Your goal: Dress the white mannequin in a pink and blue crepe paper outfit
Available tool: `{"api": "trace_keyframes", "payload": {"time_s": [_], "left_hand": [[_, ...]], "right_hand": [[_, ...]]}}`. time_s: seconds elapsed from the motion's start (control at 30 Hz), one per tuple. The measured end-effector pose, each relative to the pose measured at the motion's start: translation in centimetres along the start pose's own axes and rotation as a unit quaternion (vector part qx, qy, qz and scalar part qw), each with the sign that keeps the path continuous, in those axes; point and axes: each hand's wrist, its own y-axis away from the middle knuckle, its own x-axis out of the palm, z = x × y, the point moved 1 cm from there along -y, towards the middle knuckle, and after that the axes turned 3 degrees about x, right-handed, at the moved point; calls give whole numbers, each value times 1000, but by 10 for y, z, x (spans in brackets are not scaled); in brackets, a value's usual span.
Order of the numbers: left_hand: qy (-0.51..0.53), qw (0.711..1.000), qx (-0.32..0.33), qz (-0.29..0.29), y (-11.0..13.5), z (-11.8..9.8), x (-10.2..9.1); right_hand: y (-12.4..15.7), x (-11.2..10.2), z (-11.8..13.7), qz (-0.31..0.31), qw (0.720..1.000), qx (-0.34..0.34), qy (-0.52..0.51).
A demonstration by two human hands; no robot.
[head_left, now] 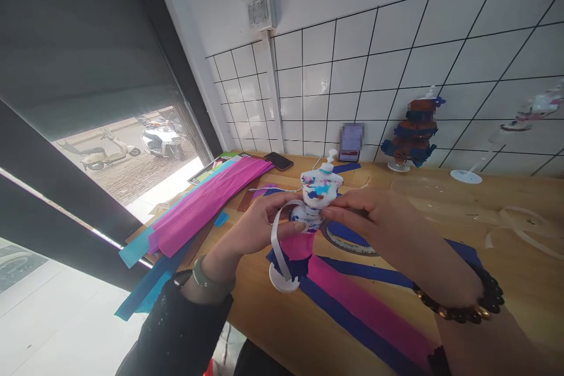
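Observation:
A small white dress form (321,188) with blue, pink and brown blotches stands in front of me, leaning slightly right. Pink and dark blue crepe paper (297,252) wraps its lower part, above a round white base (284,281). My left hand (268,224) is closed around its waist from the left, thumb in front. A white ribbon (277,241) curves from the waist past that thumb and hangs down. With fingertips pressed together, my right hand (368,211) grips the waist's right side; whether ribbon lies under those fingers is hidden. A roll of tape (348,244) lies behind the form.
Pink crepe sheets (211,205) and blue strips (150,288) lie at left, beside a dark phone (279,160). Another phone (351,144) leans on the tiled wall. A form in layered paper (412,135) stands back right. Pink and blue strips (365,311) spread in front; loose ribbon (529,226) lies right.

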Motion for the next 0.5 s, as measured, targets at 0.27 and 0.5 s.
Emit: {"api": "trace_keyframes", "payload": {"time_s": [0.27, 0.5], "left_hand": [[-20, 999, 4, 35, -2, -2, 0], [42, 995, -44, 81, -3, 3, -5]], "right_hand": [[-7, 3, -6, 62, 998, 0, 5], [-9, 7, -3, 117, 992, -21, -41]]}}
